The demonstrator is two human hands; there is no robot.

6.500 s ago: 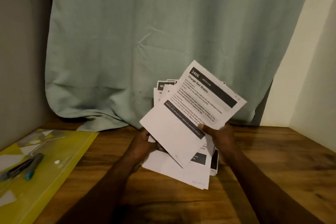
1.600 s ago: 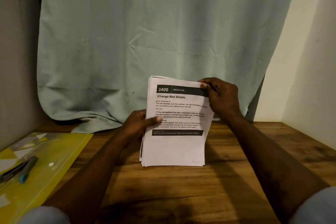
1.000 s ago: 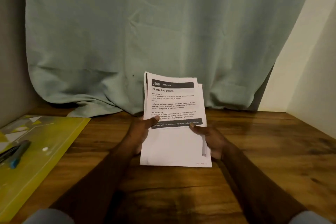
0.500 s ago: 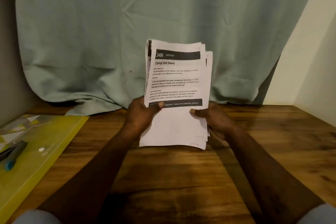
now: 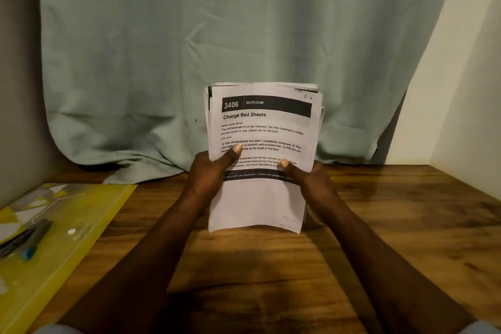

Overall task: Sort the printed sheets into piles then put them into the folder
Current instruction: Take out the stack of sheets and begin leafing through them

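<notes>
Both hands, left hand and right hand, clamp an upright stack of printed sheets above the bench; the yellow folder lies flat well apart, nearer the left.

Stack of sheets now squared, lower, formerly fanned.

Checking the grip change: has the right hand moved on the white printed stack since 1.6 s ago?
Yes. The right hand went from the stack's top corner down to its right edge, nearer the wooden table.
</notes>
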